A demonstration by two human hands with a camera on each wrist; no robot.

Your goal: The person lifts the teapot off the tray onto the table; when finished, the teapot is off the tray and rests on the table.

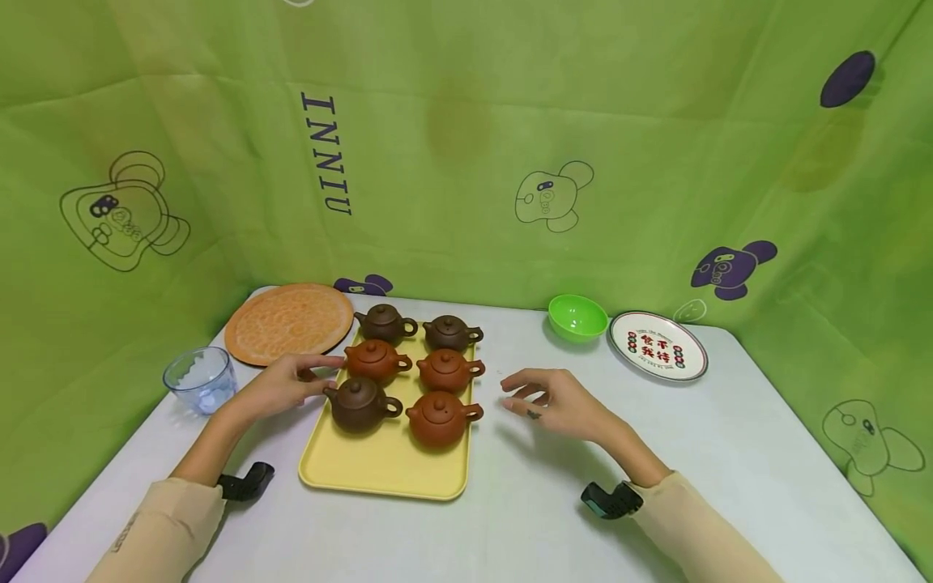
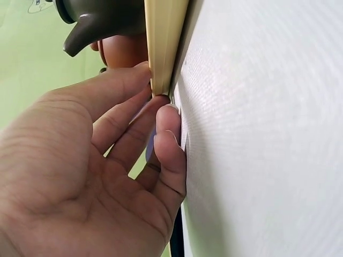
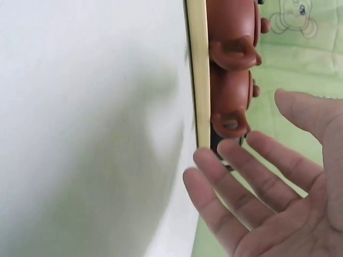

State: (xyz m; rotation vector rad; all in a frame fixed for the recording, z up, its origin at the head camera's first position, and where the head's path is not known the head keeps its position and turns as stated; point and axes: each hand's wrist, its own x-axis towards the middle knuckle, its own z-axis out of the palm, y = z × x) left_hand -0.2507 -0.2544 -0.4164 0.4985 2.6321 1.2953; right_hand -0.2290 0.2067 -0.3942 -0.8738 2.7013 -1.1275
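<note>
A yellow tray [image 1: 382, 474] lies on the table with two columns of teapots on it. In the left column are dark brown teapots at the back and front [image 1: 360, 409] with a reddish-brown teapot [image 1: 375, 362] between. The right column has a dark teapot [image 1: 450, 332] behind two reddish ones [image 1: 440, 423]. My left hand [image 1: 287, 385] is at the tray's left edge; in the left wrist view its thumb and fingertips are right at the rim, loosely bent. Off the tray's right side, my right hand [image 1: 557, 403] hovers with spread fingers, holding nothing.
To the left are a bluish clear glass bowl [image 1: 207, 385] and a round orange-brown mat [image 1: 287, 320]. At the back right stand a green bowl [image 1: 579, 316] and a white plate with red characters [image 1: 659, 368]. A green printed cloth [image 1: 437, 162] surrounds the white table [image 1: 525, 518].
</note>
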